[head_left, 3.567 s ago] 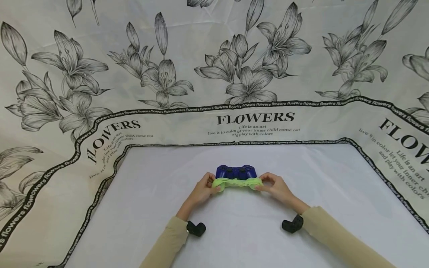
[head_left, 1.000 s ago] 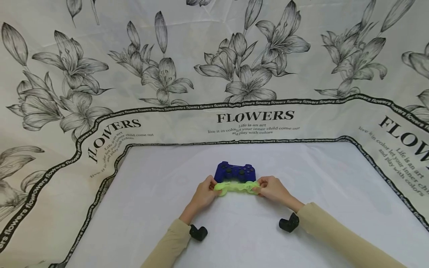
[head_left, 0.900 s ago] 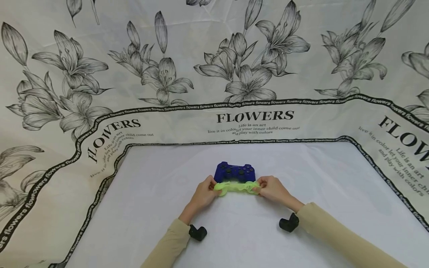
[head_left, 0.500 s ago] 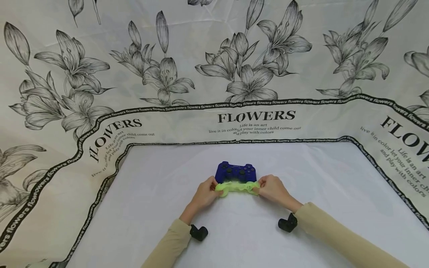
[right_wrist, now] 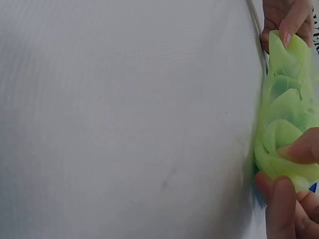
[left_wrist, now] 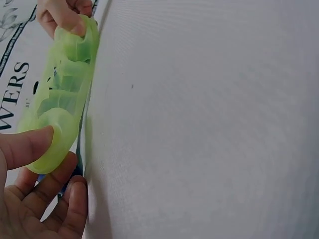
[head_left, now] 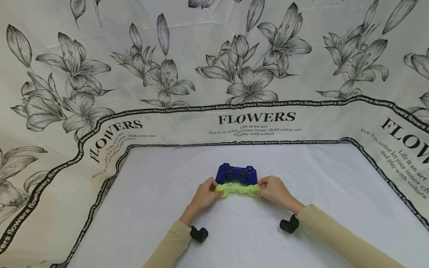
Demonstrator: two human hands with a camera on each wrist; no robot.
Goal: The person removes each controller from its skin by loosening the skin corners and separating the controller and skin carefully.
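A blue game controller [head_left: 236,173] lies on the white table in the head view, its sticks and buttons facing up. Along its near side is a soft, translucent yellow-green silicone controller cover [head_left: 237,188]. My left hand [head_left: 203,194] pinches the cover's left end between thumb and fingers, and my right hand [head_left: 275,190] pinches the right end. In the left wrist view the cover [left_wrist: 62,94] shows its hollow inside, with my left thumb pressing into one rounded end. The right wrist view has the cover [right_wrist: 286,107] folded and creased around my right thumb. Whether the controller's grips sit inside it is hidden.
White cloth [head_left: 241,238] covers the table. Behind it hangs a flower-printed curtain [head_left: 254,123] with a black lettered border. A black wrist camera [head_left: 199,234] is on the left wrist, and another black wrist camera [head_left: 289,224] is on the right.
Since the earliest frame, the controller's face has come to show more fully, and the cover and both hands have shifted slightly nearer. Over the last second, the cover's folds changed a little between the hands.
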